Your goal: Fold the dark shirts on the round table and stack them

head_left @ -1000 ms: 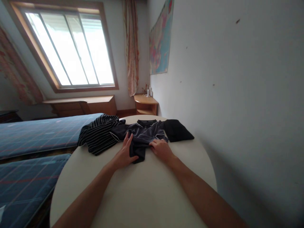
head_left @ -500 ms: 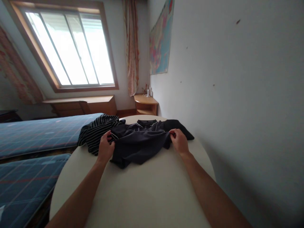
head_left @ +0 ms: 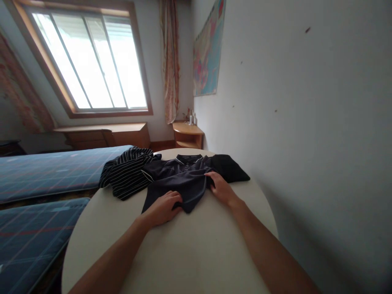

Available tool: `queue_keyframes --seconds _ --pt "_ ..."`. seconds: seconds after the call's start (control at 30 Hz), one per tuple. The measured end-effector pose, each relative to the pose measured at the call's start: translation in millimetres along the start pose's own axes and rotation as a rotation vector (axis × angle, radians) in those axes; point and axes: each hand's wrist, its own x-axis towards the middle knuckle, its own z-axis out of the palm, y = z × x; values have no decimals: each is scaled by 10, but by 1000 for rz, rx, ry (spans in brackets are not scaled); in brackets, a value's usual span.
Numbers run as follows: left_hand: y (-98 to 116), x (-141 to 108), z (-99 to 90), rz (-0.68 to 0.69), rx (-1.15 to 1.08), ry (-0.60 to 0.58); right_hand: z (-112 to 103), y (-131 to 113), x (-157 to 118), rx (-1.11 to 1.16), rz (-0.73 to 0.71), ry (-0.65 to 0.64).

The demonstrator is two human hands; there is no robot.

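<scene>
A dark grey polo shirt (head_left: 179, 182) lies on the round pale table (head_left: 196, 253), its white-edged collar towards the far side. At its near hem, my left hand (head_left: 165, 207) has its fingers curled over the cloth and closed on it. On the right side, my right hand (head_left: 221, 188) pinches the shirt's edge between thumb and fingers. A black garment with white stripes (head_left: 125, 173) is heaped against the shirt's left sleeve. Folded black cloth (head_left: 231, 168) lies beyond my right hand, touching the shirt's right side.
Two beds with blue plaid mattresses (head_left: 61, 171) stand left of the table. The white wall (head_left: 321, 143) runs close along the right. Farther back are a wooden desk (head_left: 122, 132), a small corner shelf (head_left: 188, 130) and a window (head_left: 92, 65).
My left hand has left the shirt's left side and moved right and nearer, to the hem. My right hand has shifted slightly left and nearer, and the shirt's lower part has changed shape.
</scene>
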Motion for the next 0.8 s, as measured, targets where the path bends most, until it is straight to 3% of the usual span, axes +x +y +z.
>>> queue_keyframes --seconds 0.1,0.27,0.37,0.5,0.67,0.8 --pt "-137 34 -9 -105 -16 101 0 60 -17 -79 66 14" --pt "-355 78 -81 -252 -149 371 -10 76 -1 -181 160 18" --pt "-464 91 -101 -402 -161 474 -17 16 24 -73 153 66" --pt "-603 87 -92 -528 -145 515 -99 -65 61 118 170 257" --pt "-687 61 -69 -545 -49 493 -225 14 94 269 340 482" --pt "-627 51 -77 -374 74 508 -198 121 92 292 396 467"
